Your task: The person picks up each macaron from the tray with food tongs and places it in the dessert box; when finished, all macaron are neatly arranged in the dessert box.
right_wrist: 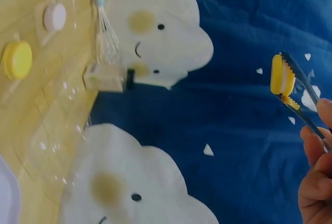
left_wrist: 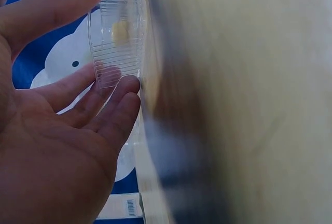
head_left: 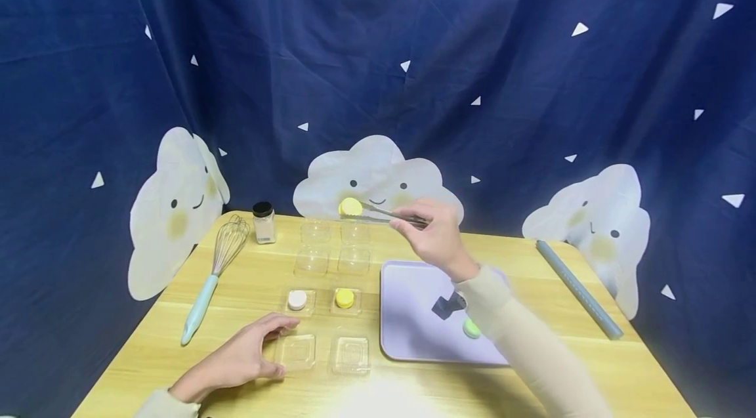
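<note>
My right hand [head_left: 434, 231] grips a pair of dark tongs [head_left: 390, 215], raised over the back of the table. A yellow macaron [right_wrist: 282, 75] with a pale filling is pinched between the toothed tips. Low at the front left, my left hand [head_left: 245, 352] curves loosely around the left side of a clear plastic box part [head_left: 297, 352], fingertips close to its edge. Beyond it, a white macaron [head_left: 297, 300] and another yellow macaron [head_left: 344, 298] sit in clear square compartments. A second clear box part [head_left: 351, 355] lies at the near right.
More clear boxes [head_left: 354, 260] stand at the back. On the right, a lilac tray [head_left: 407, 346] bears a green macaron [head_left: 471, 328], partly behind the right sleeve. A whisk [head_left: 208, 296] and a black-lidded jar [head_left: 264, 224] stand left; a grey-blue bar [head_left: 579, 290] lies far right.
</note>
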### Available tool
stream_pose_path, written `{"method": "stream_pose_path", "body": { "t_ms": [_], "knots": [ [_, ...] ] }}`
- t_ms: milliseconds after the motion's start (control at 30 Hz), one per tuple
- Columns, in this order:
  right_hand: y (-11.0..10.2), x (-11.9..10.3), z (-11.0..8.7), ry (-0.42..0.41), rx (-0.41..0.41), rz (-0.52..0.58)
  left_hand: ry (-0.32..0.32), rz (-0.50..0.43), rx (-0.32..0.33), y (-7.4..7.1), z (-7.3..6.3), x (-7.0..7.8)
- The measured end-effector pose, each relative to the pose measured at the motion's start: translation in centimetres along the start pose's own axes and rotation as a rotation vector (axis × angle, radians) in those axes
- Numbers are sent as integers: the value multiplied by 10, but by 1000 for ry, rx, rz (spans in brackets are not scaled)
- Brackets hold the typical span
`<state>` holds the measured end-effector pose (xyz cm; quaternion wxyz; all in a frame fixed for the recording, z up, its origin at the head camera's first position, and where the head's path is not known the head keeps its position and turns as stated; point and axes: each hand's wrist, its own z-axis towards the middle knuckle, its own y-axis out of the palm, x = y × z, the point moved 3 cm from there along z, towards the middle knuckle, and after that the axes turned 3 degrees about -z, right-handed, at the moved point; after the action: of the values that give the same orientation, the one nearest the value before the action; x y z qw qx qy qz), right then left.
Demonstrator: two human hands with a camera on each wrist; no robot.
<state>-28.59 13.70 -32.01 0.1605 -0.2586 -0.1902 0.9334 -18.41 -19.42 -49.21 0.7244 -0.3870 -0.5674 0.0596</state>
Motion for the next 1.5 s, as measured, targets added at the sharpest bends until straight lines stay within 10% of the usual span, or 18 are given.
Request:
{"method": "stream_pose_path", "body": {
  "t_ms": [1233,1500],
  "knots": [
    [114,-29,-107,-96,-661,9,6,16,-12,-1,0,2],
    [122,-23,-118,-97,-683,-34,1,32,2,0,0,0]
  ]
}}
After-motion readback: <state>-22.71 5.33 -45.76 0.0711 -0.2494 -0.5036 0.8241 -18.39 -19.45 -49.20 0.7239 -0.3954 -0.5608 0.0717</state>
